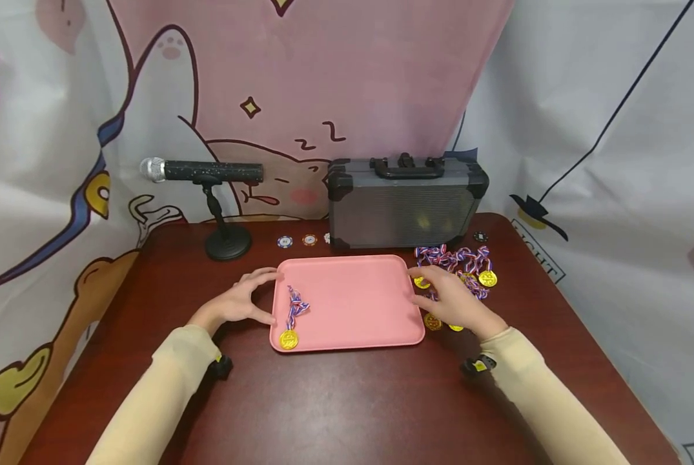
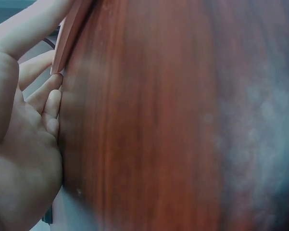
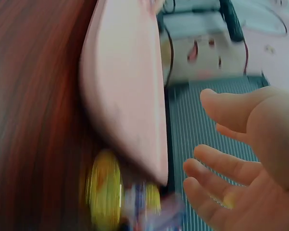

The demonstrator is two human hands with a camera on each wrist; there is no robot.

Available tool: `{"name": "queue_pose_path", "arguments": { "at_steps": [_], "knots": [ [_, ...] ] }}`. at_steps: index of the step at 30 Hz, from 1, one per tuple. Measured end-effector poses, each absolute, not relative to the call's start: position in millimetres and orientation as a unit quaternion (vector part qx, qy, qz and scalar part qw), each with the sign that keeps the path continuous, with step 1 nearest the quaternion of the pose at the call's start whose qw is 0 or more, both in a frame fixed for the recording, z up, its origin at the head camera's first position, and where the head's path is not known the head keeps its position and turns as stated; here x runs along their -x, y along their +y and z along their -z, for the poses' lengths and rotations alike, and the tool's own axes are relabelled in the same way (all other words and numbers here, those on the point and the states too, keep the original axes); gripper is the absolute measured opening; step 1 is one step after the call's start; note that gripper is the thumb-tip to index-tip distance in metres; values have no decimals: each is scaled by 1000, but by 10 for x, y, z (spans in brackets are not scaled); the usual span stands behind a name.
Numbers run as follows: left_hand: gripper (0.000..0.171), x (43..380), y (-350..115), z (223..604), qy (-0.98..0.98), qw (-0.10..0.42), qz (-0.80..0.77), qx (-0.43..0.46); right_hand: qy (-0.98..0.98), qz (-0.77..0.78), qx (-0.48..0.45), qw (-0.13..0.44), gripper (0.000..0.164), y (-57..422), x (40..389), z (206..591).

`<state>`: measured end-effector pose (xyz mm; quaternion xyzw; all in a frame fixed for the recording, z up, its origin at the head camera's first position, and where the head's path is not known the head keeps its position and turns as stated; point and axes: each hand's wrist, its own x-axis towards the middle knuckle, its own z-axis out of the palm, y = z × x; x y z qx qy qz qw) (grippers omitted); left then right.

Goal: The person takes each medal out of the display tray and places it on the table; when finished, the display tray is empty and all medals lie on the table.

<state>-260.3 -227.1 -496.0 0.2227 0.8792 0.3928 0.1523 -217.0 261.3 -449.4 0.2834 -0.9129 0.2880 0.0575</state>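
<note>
A pink rectangular tray (image 1: 358, 300) lies on the table between the two hands. On its left part rests a gold medal (image 1: 289, 340) with a bunched red, white and blue ribbon. My left hand (image 1: 239, 300) is at the tray's left side, thumb and fingers spread along the rim; in the left wrist view its fingertips reach the tray edge. At the right side hovers my right hand (image 1: 454, 300), fingers relaxed and spread, holding nothing. Several more gold medals (image 1: 488, 278) with striped ribbons lie beyond and partly under that hand in the head view.
Behind the tray stands a grey case (image 1: 405, 210) with a black handle. A microphone (image 1: 213, 171) on a round-based stand (image 1: 228, 242) is at the back left. Poker chips (image 1: 285, 241) lie near the table's (image 1: 347, 407) back edge, with a printed cloth (image 1: 335, 77) behind.
</note>
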Motion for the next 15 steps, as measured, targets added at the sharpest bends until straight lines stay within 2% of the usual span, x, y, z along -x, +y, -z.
{"name": "queue_pose_path", "arguments": {
  "at_steps": [9,15],
  "knots": [
    [101,2620,-2254,4939,876,150,-396,-229,-852,-388,-347,-56,47,1636,2239,4486],
    [100,2605,-2270,4947,879,142,-390,-235,-832,-367,-401,-110,49,1084,2181,4601]
  ]
}}
